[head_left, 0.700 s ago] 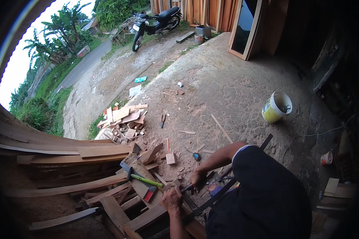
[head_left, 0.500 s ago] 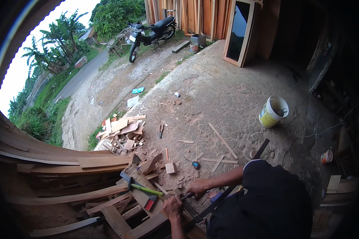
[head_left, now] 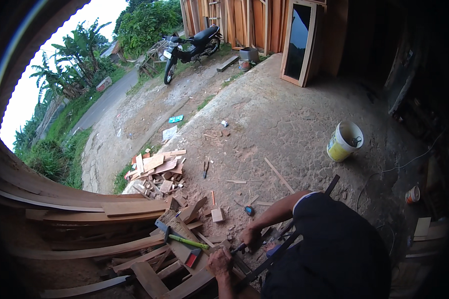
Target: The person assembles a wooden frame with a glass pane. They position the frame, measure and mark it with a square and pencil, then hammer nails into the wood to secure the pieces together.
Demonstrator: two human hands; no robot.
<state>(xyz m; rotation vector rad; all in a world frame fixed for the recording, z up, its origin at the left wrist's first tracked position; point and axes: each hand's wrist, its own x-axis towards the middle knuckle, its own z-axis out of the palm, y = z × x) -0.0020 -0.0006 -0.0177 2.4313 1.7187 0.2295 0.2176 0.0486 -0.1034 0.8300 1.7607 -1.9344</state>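
Dark handle [head_left: 240,247] being gripped by right hand [head_left: 252,239], long axis pointing near-left toward left hand [head_left: 219,262], whose hold cannot be told.

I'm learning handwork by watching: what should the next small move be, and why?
Probably ease the left hand back slightly: the dark tool gripped by the right hand reaches close beside it, and the tool's working end is hard to make out.

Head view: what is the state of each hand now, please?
Left hand: closed; what it holds cannot be told.
Right hand: closed, holding a dark handle.
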